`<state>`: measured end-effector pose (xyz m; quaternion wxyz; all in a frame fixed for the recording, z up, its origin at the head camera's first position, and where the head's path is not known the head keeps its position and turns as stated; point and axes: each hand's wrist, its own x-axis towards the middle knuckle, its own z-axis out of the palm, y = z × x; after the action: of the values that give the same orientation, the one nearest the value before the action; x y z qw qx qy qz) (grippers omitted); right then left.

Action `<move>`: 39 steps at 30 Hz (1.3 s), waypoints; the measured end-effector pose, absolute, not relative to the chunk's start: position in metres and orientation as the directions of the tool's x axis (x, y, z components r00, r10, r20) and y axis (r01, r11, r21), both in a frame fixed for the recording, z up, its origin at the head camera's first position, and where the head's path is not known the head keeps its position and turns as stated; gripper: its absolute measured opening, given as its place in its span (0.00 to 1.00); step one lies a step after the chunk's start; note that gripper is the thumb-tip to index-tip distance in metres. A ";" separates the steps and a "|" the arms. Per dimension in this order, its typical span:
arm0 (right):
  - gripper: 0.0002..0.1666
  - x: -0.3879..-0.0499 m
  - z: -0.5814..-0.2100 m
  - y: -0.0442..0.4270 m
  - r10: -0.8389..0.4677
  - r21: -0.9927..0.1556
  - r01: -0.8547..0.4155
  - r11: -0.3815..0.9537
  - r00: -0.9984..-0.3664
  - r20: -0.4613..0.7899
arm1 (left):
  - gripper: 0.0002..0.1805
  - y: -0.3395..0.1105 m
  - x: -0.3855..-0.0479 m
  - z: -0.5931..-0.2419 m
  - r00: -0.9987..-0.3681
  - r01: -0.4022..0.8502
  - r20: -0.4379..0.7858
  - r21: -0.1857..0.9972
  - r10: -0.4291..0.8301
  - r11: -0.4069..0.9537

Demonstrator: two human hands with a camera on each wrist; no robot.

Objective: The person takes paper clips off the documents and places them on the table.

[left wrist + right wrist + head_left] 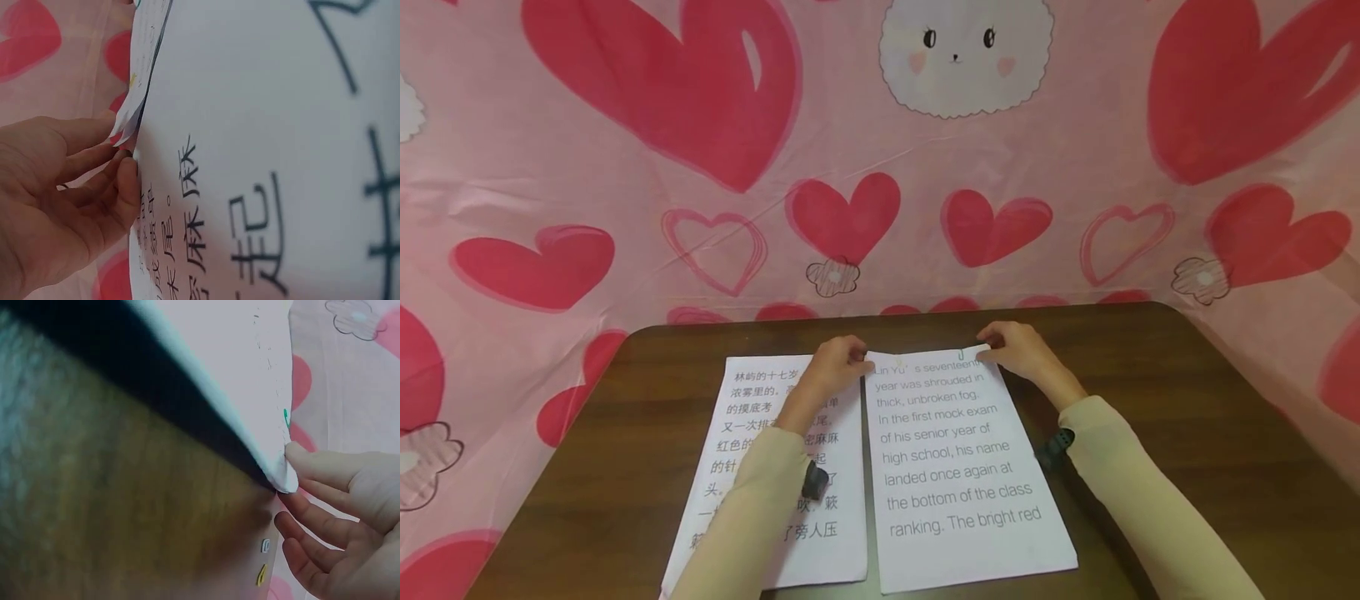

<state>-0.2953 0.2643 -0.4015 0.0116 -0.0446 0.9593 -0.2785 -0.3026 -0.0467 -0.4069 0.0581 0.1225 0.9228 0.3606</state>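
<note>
While the left hand [830, 368] and right hand [1024, 350] pinch its top corners, the white, English-printed paper sheaf [966, 554] lies on the brown wooden table [587, 500], probably light, floppy, easily creased, best gripped there.

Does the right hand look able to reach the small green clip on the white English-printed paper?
Probably yes: the right hand pinches the white English-printed paper close to the small green clip, and nothing visible lies between.

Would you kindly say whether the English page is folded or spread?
Spread: the English page shows nine printed lines, the left hand and right hand at its top corners.
</note>
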 end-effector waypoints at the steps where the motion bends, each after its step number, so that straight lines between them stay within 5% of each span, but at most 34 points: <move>1: 0.23 -0.296 -0.402 0.264 -0.091 -0.531 -0.077 0.844 -0.996 0.000 | 0.20 -0.046 -0.302 -0.407 -0.963 0.181 -0.024 0.679 0.269 0.711; 18: 0.12 -0.293 -0.405 0.268 -0.067 -0.563 -0.072 0.823 -0.997 0.030 | 0.12 -0.041 -0.299 -0.407 -0.964 0.220 0.059 0.723 0.259 0.655; 39: 0.09 -0.286 -0.390 0.278 -0.113 -0.631 -0.178 0.755 -0.983 0.142 | 0.15 -0.045 -0.301 -0.405 -0.964 0.222 0.093 0.801 0.250 0.556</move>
<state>-0.2858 0.2779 -0.3900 -0.0477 -0.0776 0.9355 -0.3413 -0.3006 -0.0453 -0.4050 0.0156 0.1337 0.8819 0.4517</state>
